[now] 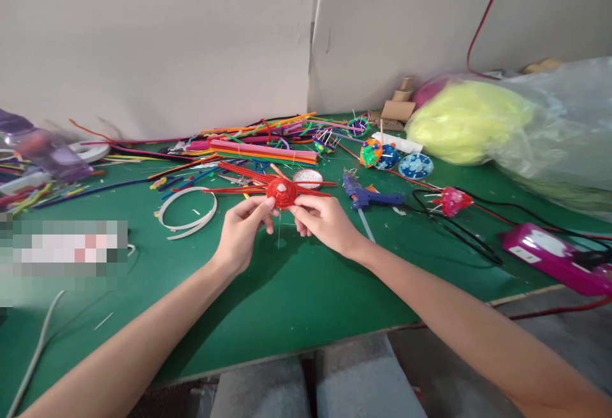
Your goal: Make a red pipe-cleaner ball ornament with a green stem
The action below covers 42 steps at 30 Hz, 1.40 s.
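Note:
Between both hands is a small red domed disc (281, 195), seemingly coiled pipe cleaner, with a white spot at its centre. A thin pin or stick points down below it. My left hand (242, 227) pinches the disc's left edge between thumb and fingertips. On the opposite edge, my right hand (327, 219) grips it the same way, fingers curled under. Just behind lie red pipe cleaners (241, 173) and a shallow white dish (307, 179) of tiny bits. A blue glue gun (370, 195) rests to the right of my right hand.
Bundled pink pipe cleaners (262, 150) and loose coloured ones line the wall. A white strip coil (186, 214) lies left. Decorated domes (415, 165), a pink-red cone (452, 201), a purple power strip (557, 255) and a bag of yellow material (471, 122) are right. Cables cross the table.

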Each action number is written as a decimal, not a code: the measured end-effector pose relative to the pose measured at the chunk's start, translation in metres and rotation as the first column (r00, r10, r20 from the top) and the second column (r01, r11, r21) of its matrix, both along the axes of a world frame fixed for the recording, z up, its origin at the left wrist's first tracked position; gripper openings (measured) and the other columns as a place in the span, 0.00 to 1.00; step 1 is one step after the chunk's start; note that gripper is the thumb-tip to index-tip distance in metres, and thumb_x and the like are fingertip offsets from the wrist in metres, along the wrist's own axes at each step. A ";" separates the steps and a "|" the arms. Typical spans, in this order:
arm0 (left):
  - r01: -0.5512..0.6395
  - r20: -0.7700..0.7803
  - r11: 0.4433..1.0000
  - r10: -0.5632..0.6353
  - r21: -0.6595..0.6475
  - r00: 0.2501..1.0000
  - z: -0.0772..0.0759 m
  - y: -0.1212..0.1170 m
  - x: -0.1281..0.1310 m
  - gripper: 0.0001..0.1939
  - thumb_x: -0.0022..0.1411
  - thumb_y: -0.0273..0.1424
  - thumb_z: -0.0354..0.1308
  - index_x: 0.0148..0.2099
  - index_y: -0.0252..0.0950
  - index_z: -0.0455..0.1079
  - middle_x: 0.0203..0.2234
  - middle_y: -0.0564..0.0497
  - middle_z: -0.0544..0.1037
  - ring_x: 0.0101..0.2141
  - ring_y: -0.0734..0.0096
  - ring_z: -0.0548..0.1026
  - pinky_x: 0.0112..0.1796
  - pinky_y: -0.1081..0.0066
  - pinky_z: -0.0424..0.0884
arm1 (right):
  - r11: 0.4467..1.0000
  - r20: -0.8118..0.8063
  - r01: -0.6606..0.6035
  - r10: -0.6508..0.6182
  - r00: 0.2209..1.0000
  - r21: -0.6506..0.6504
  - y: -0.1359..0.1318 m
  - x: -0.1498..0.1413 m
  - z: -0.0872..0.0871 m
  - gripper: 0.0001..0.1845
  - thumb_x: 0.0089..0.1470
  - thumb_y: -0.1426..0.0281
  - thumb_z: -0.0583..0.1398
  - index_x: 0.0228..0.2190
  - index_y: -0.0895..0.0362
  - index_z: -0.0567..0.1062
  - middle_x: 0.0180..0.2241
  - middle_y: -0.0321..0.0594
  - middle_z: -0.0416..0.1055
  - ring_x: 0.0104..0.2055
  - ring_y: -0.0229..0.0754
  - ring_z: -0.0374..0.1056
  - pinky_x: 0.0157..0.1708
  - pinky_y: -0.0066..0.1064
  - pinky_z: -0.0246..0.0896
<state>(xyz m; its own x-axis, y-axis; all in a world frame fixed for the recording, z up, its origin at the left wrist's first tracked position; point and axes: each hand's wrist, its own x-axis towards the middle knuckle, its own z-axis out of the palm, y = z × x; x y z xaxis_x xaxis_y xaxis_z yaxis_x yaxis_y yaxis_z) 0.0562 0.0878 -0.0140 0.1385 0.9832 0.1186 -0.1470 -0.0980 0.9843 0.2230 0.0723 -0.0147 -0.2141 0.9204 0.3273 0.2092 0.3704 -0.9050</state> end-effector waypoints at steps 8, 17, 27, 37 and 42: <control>0.026 0.020 1.000 -0.026 0.003 0.999 0.000 0.000 0.000 0.10 0.53 0.37 0.66 0.30 0.35 0.75 0.19 0.55 0.71 0.21 0.79 0.67 0.28 0.75 0.64 | 1.000 0.005 0.007 -0.007 1.000 0.015 0.000 0.000 -0.001 0.11 0.56 0.69 0.55 0.23 0.57 0.69 0.18 0.32 0.65 0.19 0.32 0.64 0.22 0.24 0.61; 0.045 0.035 0.999 -0.045 -0.004 0.998 0.002 -0.001 0.001 0.11 0.53 0.37 0.66 0.27 0.34 0.73 0.22 0.55 0.73 0.21 0.79 0.68 0.28 0.75 0.65 | 0.999 0.007 -0.002 0.001 1.000 0.038 -0.001 0.000 -0.001 0.12 0.57 0.69 0.55 0.22 0.57 0.68 0.18 0.32 0.65 0.19 0.32 0.64 0.22 0.24 0.61; 0.054 0.024 0.998 -0.054 -0.019 0.998 0.003 -0.001 0.000 0.12 0.53 0.38 0.66 0.26 0.34 0.72 0.23 0.54 0.73 0.22 0.79 0.68 0.29 0.74 0.67 | 0.999 0.033 0.021 -0.022 0.999 0.031 -0.002 0.000 0.000 0.12 0.57 0.68 0.55 0.23 0.57 0.69 0.18 0.33 0.66 0.19 0.33 0.64 0.22 0.24 0.61; 0.006 0.018 0.999 -0.007 0.046 1.000 -0.004 0.002 -0.001 0.11 0.54 0.37 0.65 0.37 0.37 0.79 0.33 0.49 0.81 0.38 0.68 0.75 0.47 0.68 0.67 | 0.898 0.126 0.161 -0.230 0.965 0.410 0.006 0.004 -0.007 0.10 0.57 0.74 0.56 0.32 0.56 0.78 0.35 0.42 0.77 0.38 0.43 0.72 0.42 0.34 0.65; 0.026 0.044 0.996 -0.030 0.080 0.999 -0.006 0.002 -0.002 0.08 0.52 0.35 0.67 0.35 0.39 0.79 0.35 0.50 0.82 0.40 0.67 0.75 0.48 0.68 0.67 | 0.895 0.134 0.161 -0.236 0.962 0.416 0.005 0.003 -0.006 0.09 0.57 0.73 0.57 0.34 0.56 0.78 0.38 0.42 0.77 0.42 0.44 0.72 0.46 0.37 0.65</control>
<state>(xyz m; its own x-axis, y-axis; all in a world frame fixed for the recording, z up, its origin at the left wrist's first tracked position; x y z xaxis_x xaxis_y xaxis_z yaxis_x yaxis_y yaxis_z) 0.0540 0.0903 -0.0202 0.1587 0.9662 0.2029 -0.1952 -0.1708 0.9658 0.2261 0.0775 -0.0208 -0.1289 0.7504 0.6483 0.4588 0.6247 -0.6319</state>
